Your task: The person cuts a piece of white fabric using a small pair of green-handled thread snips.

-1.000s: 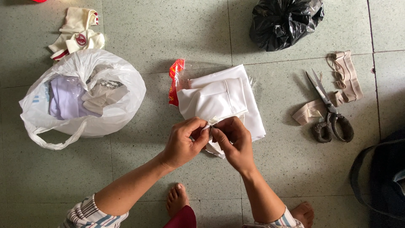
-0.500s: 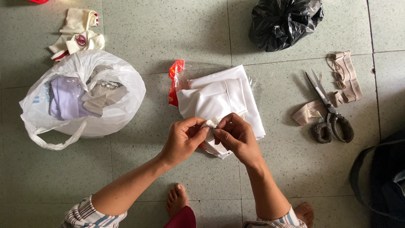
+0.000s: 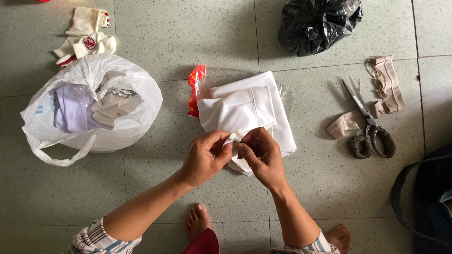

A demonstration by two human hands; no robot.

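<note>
A folded white cloth (image 3: 245, 110) lies on the tiled floor, partly on a clear plastic wrapper with a red end (image 3: 195, 89). My left hand (image 3: 203, 157) and my right hand (image 3: 261, 155) meet over the cloth's near edge. Both pinch a small white bit of that cloth (image 3: 235, 136) between thumb and fingers. The fingers hide most of that piece.
A white plastic bag (image 3: 89, 110) with pale fabrics sits at left, cream cloths (image 3: 87, 35) above it. A knotted black bag (image 3: 318, 23) lies at top. Scissors (image 3: 369, 124) and beige straps (image 3: 386, 87) lie right, a dark bag (image 3: 426, 197) at the right edge. My bare feet (image 3: 197, 226) show below.
Both hands have shifted slightly up and right over the cloth's edge, still pinching the small white piece. Nothing else has moved.
</note>
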